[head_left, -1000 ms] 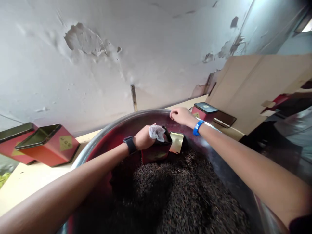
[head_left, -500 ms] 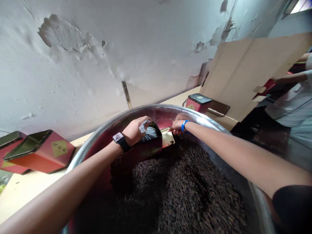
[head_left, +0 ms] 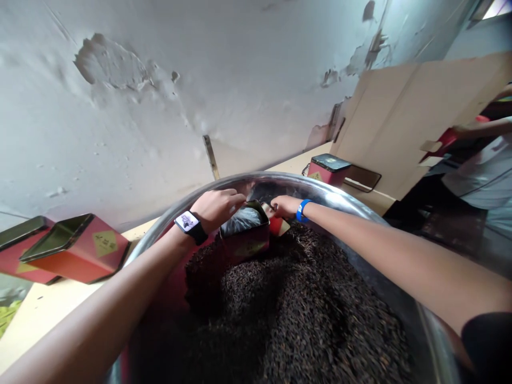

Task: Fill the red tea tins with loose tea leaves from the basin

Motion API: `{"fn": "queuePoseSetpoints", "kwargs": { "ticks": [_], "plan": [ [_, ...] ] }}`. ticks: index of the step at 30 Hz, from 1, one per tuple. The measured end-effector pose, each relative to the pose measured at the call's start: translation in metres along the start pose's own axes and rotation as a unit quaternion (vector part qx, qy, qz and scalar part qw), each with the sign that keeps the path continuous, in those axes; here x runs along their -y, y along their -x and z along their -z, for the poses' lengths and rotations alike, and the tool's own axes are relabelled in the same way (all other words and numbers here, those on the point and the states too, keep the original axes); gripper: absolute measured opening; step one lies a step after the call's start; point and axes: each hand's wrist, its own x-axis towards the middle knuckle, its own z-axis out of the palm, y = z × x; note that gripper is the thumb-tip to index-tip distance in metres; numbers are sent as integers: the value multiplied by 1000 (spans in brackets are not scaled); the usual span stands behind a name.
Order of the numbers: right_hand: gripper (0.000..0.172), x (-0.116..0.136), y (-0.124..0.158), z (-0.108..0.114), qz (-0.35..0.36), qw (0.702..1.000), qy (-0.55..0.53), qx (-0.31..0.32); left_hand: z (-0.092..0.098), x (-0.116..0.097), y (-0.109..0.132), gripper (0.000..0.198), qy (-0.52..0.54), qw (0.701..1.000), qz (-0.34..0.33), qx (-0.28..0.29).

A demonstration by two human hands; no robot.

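A large metal basin [head_left: 256, 175] holds a heap of dark dry leaves [head_left: 320, 298]. In the basin's far part stands an open red tin [head_left: 248, 242] lined with a grey plastic bag [head_left: 246, 220]. My left hand [head_left: 220, 208], below a black watch, is closed at the tin's left far edge; what it pinches is too small to make out. Right of the tin, my right hand [head_left: 285, 205], with a blue wristband, is closed on a red and cream card [head_left: 279, 225]. The card's lower corner is near the leaves.
Two open red tins [head_left: 86, 250] lie on the table [head_left: 44, 309] at the left. Behind the basin at the right stand a closed tin [head_left: 328, 169] and a large cardboard sheet [head_left: 400, 117]. Another person's arm [head_left: 484, 128] shows at the far right.
The card has turned, so its red part now shows beside the tin. White plastic that stuck out at my left hand is no longer raised there. The view has shifted slightly.
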Motion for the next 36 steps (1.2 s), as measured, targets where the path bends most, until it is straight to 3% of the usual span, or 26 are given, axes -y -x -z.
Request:
{"fn": "queuePoseSetpoints", "kwargs": {
  "ticks": [5, 8, 11, 14, 19, 22, 25, 31, 36],
  "plan": [
    [6, 15, 15, 8, 92, 986, 115, -75, 12, 2, 0, 38, -4, 998, 19, 65],
    [11, 20, 18, 20, 149, 961, 209, -103, 18, 5, 2, 42, 10, 996, 22, 81],
    [16, 19, 16, 33, 198, 918, 316, -138, 15, 5, 3, 38, 31, 994, 51, 95],
    [19, 13, 14, 43, 221, 902, 328, -174, 6, 3, 2, 28, 41, 995, 62, 71],
    [21, 8, 15, 52, 179, 925, 278, -188, -5, 0, 1, 18, 68, 995, 67, 2],
    [9, 7, 12, 54, 146, 939, 239, -197, -5, -1, 1, 12, 104, 987, 120, 10],
    [12, 3, 6, 56, 116, 946, 223, -203, -7, 1, 2, 7, 150, 977, 150, 7],
    [11, -8, 3, 62, 52, 953, 226, -196, -20, 7, 1, 26, 205, 968, 139, -27],
    [13, -9, 2, 60, 65, 946, 243, -205, -17, 5, 1, 34, 175, 977, 119, -18]
  ]
}}
